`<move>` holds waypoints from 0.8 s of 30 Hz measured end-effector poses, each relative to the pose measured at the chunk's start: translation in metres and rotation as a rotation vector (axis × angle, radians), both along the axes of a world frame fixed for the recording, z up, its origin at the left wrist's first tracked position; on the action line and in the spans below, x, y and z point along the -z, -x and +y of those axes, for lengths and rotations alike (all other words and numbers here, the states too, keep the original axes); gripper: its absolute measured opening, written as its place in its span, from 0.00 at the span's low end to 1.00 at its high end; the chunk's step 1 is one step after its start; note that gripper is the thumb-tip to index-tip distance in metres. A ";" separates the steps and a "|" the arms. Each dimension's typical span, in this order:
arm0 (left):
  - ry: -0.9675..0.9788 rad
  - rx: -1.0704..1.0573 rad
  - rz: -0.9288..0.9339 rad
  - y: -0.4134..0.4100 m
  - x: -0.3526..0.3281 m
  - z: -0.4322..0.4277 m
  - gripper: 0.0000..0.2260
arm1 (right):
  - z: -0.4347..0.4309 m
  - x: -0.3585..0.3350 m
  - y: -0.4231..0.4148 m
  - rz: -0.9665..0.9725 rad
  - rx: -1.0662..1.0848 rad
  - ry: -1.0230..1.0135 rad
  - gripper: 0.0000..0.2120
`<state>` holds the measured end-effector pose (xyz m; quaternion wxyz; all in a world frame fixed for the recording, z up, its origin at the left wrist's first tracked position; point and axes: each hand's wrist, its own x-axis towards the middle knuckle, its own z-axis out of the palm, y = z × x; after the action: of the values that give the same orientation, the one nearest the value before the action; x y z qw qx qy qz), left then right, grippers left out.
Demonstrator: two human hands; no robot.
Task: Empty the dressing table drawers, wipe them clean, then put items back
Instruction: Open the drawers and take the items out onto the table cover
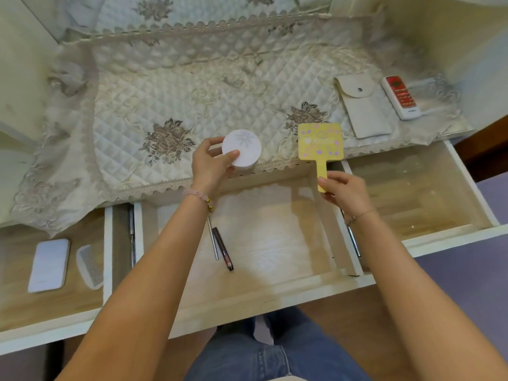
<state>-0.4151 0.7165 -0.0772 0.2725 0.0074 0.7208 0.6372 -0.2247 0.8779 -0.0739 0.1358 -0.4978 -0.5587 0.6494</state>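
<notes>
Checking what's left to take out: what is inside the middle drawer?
The middle drawer holds a thin silver stick and a dark slim tube, side by side. The left forearm covers part of its floor; what lies beneath is hidden.

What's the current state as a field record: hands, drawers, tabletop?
left hand: grips white round jar at the table's front edge
right hand: pinches the handle of yellow hand mirror
middle drawer: open; silver stick and dark pencil side by side
left drawer: open; white flat case, comb
right drawer: open
tabletop: quilted cloth; beige snap pouch and red-and-white device at right
</notes>
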 end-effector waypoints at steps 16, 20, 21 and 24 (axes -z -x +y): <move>0.115 0.012 -0.015 0.037 0.028 0.116 0.16 | 0.111 0.034 0.082 -0.116 -0.048 -0.085 0.15; 0.124 -0.012 0.006 0.034 0.033 0.122 0.16 | 0.116 0.041 0.085 -0.166 -0.072 -0.163 0.16; 0.131 -0.014 0.016 0.034 0.035 0.122 0.16 | 0.117 0.043 0.085 -0.172 -0.079 -0.193 0.15; 0.172 0.026 0.057 0.031 0.038 0.122 0.16 | 0.114 0.045 0.083 -0.171 -0.098 -0.262 0.14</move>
<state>-0.4460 0.8389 -0.1151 0.2597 0.0118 0.7801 0.5691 -0.3075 0.9922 -0.1191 0.1196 -0.5014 -0.6716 0.5322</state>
